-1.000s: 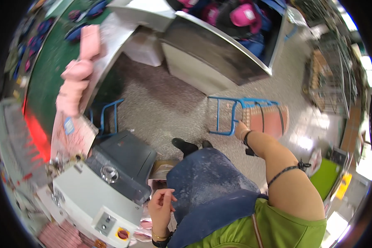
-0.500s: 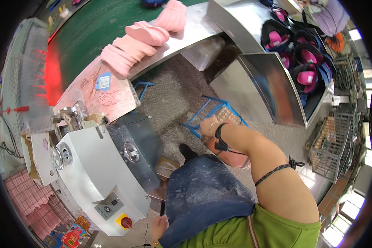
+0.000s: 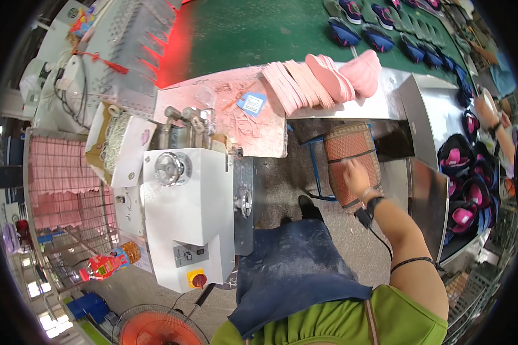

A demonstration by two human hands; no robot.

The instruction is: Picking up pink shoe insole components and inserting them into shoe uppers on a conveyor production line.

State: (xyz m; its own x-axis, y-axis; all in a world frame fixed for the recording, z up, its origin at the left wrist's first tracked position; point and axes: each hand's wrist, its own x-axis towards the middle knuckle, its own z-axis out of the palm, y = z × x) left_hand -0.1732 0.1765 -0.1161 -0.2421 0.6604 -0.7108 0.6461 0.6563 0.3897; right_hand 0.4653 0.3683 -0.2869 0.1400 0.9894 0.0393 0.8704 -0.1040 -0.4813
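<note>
My right hand [image 3: 357, 179] reaches forward with fingers curled at the dark strap across a brown woven seat pad. Slight blur hides the fingertips. The pad covers a stool [image 3: 339, 141] with a blue metal frame, standing partly beneath the front edge of the table. A black band and a small dark device on a cord are at my right wrist. My left hand is out of the picture.
A white machine [image 3: 184, 230] with handwheels stands left. Pink foam pieces [image 3: 299, 86] and a blue tag [image 3: 251, 103] lie on the metal table [image 3: 385, 103]. Shoes [image 3: 463, 190] fill a bin at right. A fan [image 3: 155, 328] stands behind left; a co-worker's arm [image 3: 503, 144] shows at far right.
The view has turned left. The stool has moved away from me toward the table along with my right hand. My left hand, low beside the apron before, has left the picture.
</note>
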